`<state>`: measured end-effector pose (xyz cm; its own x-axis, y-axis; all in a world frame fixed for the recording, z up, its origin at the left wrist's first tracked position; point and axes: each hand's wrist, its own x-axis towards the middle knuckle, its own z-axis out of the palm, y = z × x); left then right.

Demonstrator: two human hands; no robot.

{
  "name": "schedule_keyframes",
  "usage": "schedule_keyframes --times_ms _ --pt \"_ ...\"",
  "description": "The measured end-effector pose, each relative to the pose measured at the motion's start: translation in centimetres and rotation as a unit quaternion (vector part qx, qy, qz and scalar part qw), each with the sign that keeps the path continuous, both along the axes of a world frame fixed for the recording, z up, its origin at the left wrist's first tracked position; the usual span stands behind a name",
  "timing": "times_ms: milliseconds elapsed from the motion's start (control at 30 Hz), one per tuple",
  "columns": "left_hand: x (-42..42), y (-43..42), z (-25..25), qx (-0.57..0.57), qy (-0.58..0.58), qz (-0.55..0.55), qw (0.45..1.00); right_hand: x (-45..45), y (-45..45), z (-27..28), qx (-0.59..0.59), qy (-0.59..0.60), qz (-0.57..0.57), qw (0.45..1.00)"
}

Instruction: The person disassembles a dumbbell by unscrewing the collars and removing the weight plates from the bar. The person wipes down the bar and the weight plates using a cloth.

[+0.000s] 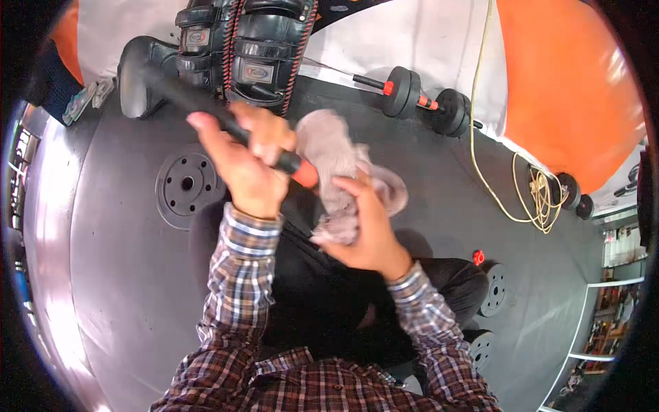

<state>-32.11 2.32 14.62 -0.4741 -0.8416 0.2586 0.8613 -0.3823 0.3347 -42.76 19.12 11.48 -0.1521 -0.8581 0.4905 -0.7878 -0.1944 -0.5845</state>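
My left hand point(246, 158) is closed around a black dumbbell bar point(182, 95). The bar slants up to the left, its far end smeared by motion, and a red section shows at its near end. In my right hand point(367, 230) is a crumpled greyish-pink cloth point(333, 147), held between thumb and fingers beside that red end. Whether the cloth touches the bar I cannot tell. A round dark weight plate point(175, 199) lies flat on the floor left of my left forearm.
Black strapped pads point(257, 51) stand at the back. A loaded dumbbell point(401, 93) lies by the white and orange wall padding. A yellow cord point(546, 206) is coiled at the right. Near my knee are a red nut point(478, 257) and two plates point(493, 302).
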Motion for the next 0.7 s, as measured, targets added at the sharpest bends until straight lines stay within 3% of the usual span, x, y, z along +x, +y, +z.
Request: schedule_keyframes --times_ms 100,133,200,267,333,400,433,500,600,667,700 --pt "-1.7 2.8 -0.3 -0.063 -0.039 -0.088 0.993 0.8 -1.2 -2.0 -0.058 -0.124 -0.115 0.984" --pt "-2.1 3.4 -0.6 -0.101 -0.044 -0.096 0.989 0.3 -1.1 -2.1 -0.047 -0.136 -0.097 0.985" --pt "-2.5 3.6 -0.7 -0.113 -0.030 -0.106 0.988 -2.0 -0.7 -3.8 0.074 -0.284 0.031 0.955" --pt "-1.4 2.1 -0.2 -0.091 -0.033 -0.097 0.991 -3.1 0.0 -5.1 0.112 -0.284 0.063 0.950" --pt "1.4 -1.1 -0.2 -0.065 -0.047 -0.006 0.997 -2.5 0.6 -6.8 0.068 -0.229 0.018 0.971" --pt "3.9 -3.9 -1.3 -0.042 0.055 -0.017 0.997 -1.9 1.1 -7.5 0.062 -0.140 -0.077 0.985" --pt "3.9 -3.8 -1.4 0.003 0.037 0.032 0.999 -1.8 0.7 -6.4 0.005 -0.096 -0.066 0.993" --pt "2.5 -3.1 -1.0 0.050 -0.040 0.175 0.983 -2.3 0.5 -5.1 0.001 -0.062 -0.092 0.994" --pt "-0.7 -0.9 -0.2 0.116 -0.189 0.193 0.956 -3.1 0.3 -4.7 -0.033 0.008 -0.122 0.992" --pt "-1.7 0.0 -2.1 0.138 -0.289 0.129 0.939 -3.1 0.8 -4.3 -0.036 0.066 -0.149 0.986" --pt "-1.9 0.0 -3.0 0.212 -0.236 0.036 0.948 -3.1 0.7 -3.9 -0.050 0.101 -0.155 0.981"
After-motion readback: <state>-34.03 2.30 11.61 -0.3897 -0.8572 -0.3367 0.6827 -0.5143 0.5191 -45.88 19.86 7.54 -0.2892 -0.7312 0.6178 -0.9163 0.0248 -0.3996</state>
